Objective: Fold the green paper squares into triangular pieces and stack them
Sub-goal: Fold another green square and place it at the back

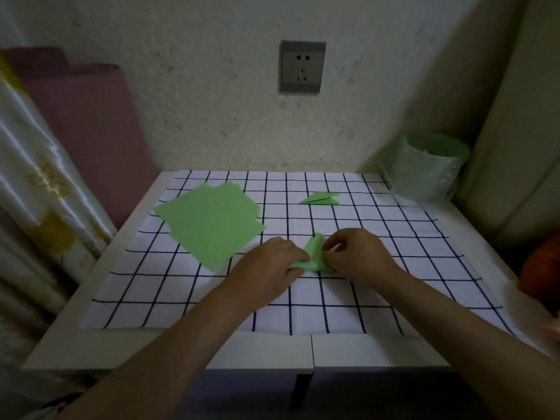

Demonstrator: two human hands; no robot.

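A partly folded green paper piece (315, 253) lies on the checked cloth (378, 268) in the middle of the table. My left hand (269, 265) presses its left corner down against the cloth. My right hand (354, 253) pinches the paper's right flap with curled fingers. A loose stack of flat green paper squares (209, 219) lies at the back left. Folded green triangular pieces (320, 199) sit stacked at the back, right of the middle.
A pale green cup in clear wrapping (430, 168) stands at the back right corner. A wall with a socket (302, 67) rises behind the white table (121, 347). A curtain (39, 189) hangs left; an orange object (542, 268) sits at the right edge.
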